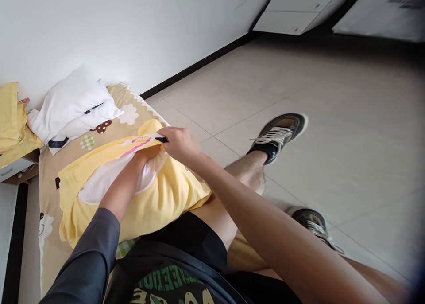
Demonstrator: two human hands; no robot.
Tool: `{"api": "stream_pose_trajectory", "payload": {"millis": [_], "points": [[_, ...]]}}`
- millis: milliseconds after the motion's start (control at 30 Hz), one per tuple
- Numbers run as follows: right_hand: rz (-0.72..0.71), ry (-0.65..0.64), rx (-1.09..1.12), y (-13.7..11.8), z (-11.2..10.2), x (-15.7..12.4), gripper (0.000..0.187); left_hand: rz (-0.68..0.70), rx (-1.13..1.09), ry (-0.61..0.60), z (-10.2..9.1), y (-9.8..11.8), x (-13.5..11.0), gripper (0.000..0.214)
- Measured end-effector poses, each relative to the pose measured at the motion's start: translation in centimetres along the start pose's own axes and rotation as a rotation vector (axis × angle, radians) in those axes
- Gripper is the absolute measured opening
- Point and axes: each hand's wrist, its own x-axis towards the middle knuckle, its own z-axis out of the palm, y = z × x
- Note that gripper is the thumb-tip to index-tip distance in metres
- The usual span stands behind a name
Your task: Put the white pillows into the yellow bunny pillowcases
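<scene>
A yellow pillowcase (159, 197) with a white pillow (102, 182) partly inside lies across my lap and the bed. My left hand (146, 155) reaches into the case's open end, its fingers hidden by the fabric. My right hand (175, 142) is closed in a pinch on the case's opening edge, at a dark strip with pink markings beside it.
A white pillow (71, 107) lies at the head of the patterned bed sheet (49, 184) against the white wall. Yellow folded cloth (11, 122) sits at far left. My legs and two dark sneakers (282, 133) extend over the tiled floor. White cabinets (299, 9) stand beyond.
</scene>
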Motion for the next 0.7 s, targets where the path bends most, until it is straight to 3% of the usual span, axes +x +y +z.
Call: {"api": "stream_pose_trajectory", "payload": {"millis": [133, 267, 367, 433, 567, 633, 700], "points": [[0.142, 0.067, 0.034, 1.7, -0.1, 1.0, 0.029, 0.023, 0.012, -0.044, -0.9, 2.0, 0.0, 0.022], [0.24, 0.137, 0.103, 2.6, 0.2, 1.6, 0.025, 0.104, 0.051, -0.064, -2.0, 4.0, -3.2, 0.026], [0.214, 0.204, 0.143, 2.1, 1.0, 2.0, 0.026, 0.208, 0.122, -0.174, -2.1, 3.5, -5.7, 0.022], [0.165, 0.208, 0.153, 1.5, 1.7, 2.1, 0.028, 0.209, 0.129, -0.187, -2.0, 2.4, -6.5, 0.024], [-0.045, 0.044, 0.138, 1.5, 2.9, 0.6, 0.04, 0.174, 0.124, -0.139, -2.5, 0.1, -7.3, 0.028], [-0.161, -0.067, 0.121, 2.2, 3.7, -1.3, 0.045, 0.192, 0.108, -0.121, -3.8, -1.2, -8.5, 0.031], [-0.256, -0.199, 0.136, 3.2, 4.9, -3.6, 0.043, 0.174, 0.091, -0.012, -5.6, -3.1, -10.2, 0.032]]}}
